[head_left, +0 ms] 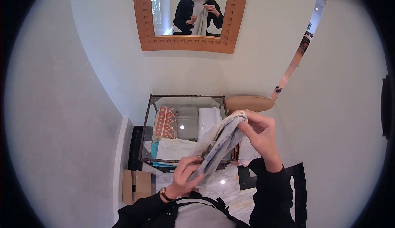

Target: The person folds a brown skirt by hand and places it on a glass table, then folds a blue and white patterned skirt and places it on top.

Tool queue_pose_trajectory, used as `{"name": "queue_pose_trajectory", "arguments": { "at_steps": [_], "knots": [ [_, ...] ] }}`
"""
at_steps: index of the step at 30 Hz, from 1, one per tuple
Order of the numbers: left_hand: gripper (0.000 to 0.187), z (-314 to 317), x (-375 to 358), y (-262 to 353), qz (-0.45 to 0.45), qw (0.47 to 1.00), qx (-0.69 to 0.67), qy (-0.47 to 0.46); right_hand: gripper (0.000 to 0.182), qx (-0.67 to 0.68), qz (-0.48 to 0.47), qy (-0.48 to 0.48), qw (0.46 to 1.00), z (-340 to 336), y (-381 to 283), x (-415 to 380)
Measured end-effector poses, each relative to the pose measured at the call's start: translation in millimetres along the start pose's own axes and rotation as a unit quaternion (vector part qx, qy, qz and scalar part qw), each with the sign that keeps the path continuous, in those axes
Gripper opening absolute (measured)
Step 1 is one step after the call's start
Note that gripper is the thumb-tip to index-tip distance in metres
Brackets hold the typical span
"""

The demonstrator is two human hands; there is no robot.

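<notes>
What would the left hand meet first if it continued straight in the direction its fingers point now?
The left hand already grips the grey cloth, its fingers pointing up and right. Straight on lies more of that cloth, then probably the right hand. Depth is unclear.

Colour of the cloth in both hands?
Pale grey-blue, faded-looking cloth, gripped by left hand and right hand; head view.
</notes>
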State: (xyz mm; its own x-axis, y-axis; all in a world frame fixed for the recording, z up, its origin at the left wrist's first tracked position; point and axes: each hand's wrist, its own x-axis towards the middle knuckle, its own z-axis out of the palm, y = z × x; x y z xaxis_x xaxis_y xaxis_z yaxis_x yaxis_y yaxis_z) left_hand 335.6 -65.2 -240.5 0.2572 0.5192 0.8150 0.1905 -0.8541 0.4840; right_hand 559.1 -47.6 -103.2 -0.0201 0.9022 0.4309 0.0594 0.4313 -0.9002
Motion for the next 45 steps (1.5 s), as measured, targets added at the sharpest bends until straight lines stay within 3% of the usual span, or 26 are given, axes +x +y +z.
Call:
{"name": "queue_pose_trajectory", "arguments": {
  "at_steps": [4, 7, 10, 13, 16, 22, 25, 29, 34, 36, 39, 41, 43, 45],
  "knots": [
    [0.022, -3, 3, 19, -0.135, 0.969, -0.145, -0.150, 0.022, 0.006, -0.004, 0.005, 1.000, -2, 0, 1],
    [0.028, 0, -9, 15, -0.308, 0.853, -0.256, -0.334, 0.022, 0.024, -0.014, 0.026, 0.999, -4, -3, 2],
    [0.040, 8, -46, -11, -0.201, 0.863, -0.176, -0.430, 0.022, 0.025, -0.022, 0.062, 0.998, -16, -7, 4],
    [0.050, -4, -69, -21, -0.091, 0.812, 0.051, -0.574, 0.022, -0.012, -0.052, 0.128, 0.990, -35, -4, 9],
    [0.054, -34, -60, -9, -0.053, 0.814, 0.174, -0.552, 0.024, -0.044, -0.052, 0.169, 0.983, -63, 2, 13],
    [0.034, -106, 22, 39, -0.066, 0.803, 0.399, -0.438, 0.025, -0.057, -0.023, 0.265, 0.962, -126, 27, 9],
    [0.025, -128, 56, 50, -0.005, 0.850, 0.385, -0.359, 0.028, -0.044, -0.044, 0.321, 0.945, -146, 30, 8],
    [0.021, -143, 99, 71, 0.146, 0.880, 0.346, -0.289, 0.030, -0.011, -0.074, 0.378, 0.923, -156, 25, 14],
    [0.014, -122, 137, 102, 0.316, 0.856, 0.347, -0.219, 0.032, 0.012, -0.098, 0.382, 0.919, -175, 40, 28],
    [0.016, -105, 154, 106, 0.405, 0.835, 0.346, -0.133, 0.034, 0.022, -0.096, 0.376, 0.922, -188, 51, 30],
    [0.016, -99, 178, 125, 0.460, 0.813, 0.336, -0.121, 0.035, 0.021, -0.094, 0.390, 0.916, -197, 61, 35],
    [0.012, -100, 168, 140, 0.397, 0.851, 0.306, -0.155, 0.035, 0.007, -0.108, 0.390, 0.914, -197, 62, 37],
    [0.012, -90, 168, 137, 0.422, 0.847, 0.312, -0.079, 0.034, -0.009, -0.116, 0.388, 0.914, -198, 62, 38],
    [0.006, -72, 173, 120, 0.495, 0.799, 0.337, 0.058, 0.033, -0.027, -0.118, 0.382, 0.916, -198, 62, 37]
  ]
}}
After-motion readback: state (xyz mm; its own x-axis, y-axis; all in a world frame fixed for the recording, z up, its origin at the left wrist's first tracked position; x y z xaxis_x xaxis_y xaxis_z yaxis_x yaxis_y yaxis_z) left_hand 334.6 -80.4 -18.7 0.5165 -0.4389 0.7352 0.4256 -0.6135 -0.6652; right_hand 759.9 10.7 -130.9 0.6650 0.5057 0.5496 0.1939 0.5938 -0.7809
